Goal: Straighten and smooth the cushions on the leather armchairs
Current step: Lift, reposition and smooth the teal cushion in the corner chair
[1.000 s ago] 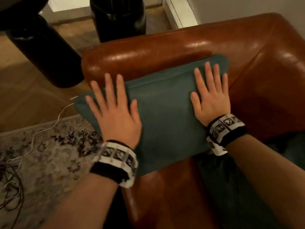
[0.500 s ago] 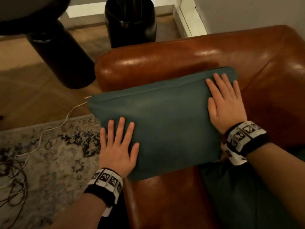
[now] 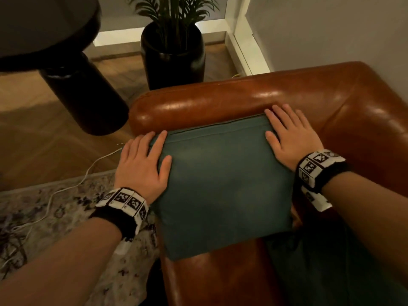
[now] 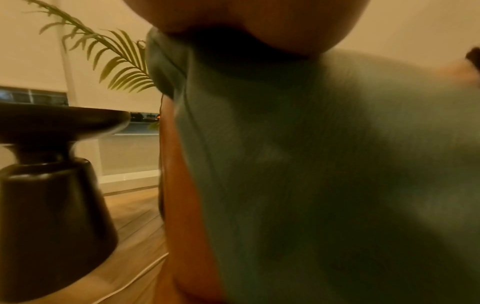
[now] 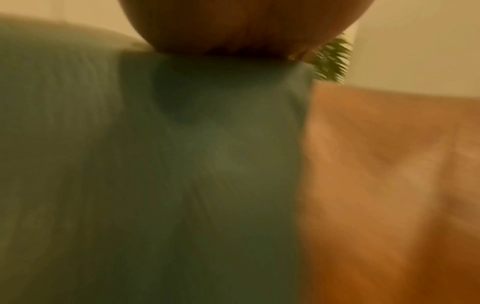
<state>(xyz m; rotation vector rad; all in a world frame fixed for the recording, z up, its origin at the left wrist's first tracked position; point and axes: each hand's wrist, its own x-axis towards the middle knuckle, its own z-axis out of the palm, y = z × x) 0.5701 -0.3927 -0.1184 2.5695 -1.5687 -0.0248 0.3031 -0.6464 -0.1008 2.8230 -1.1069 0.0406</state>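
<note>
A teal fabric cushion [image 3: 225,184] lies against the arm of a brown leather armchair [image 3: 242,98]. My left hand [image 3: 143,162] lies flat on the cushion's upper left corner, fingers straight and partly over its edge. My right hand [image 3: 289,135] presses flat on the upper right corner, fingers spread toward the leather arm. In the left wrist view the cushion [image 4: 324,174] fills the frame below the palm. The right wrist view is blurred and shows the cushion [image 5: 182,164] beside the leather [image 5: 389,174].
A black pedestal side table [image 3: 66,62] stands at the left on the wood floor. Behind the armchair is a black planter [image 3: 173,56] with a palm. A white cable [image 3: 72,186] runs across a patterned rug [image 3: 44,217]. More teal fabric [image 3: 331,272] covers the seat.
The cushion has been pushed together, narrower and squarer than before. My left hand slid up from the lower left edge to the upper left corner. The right hand stays on the right corner.
</note>
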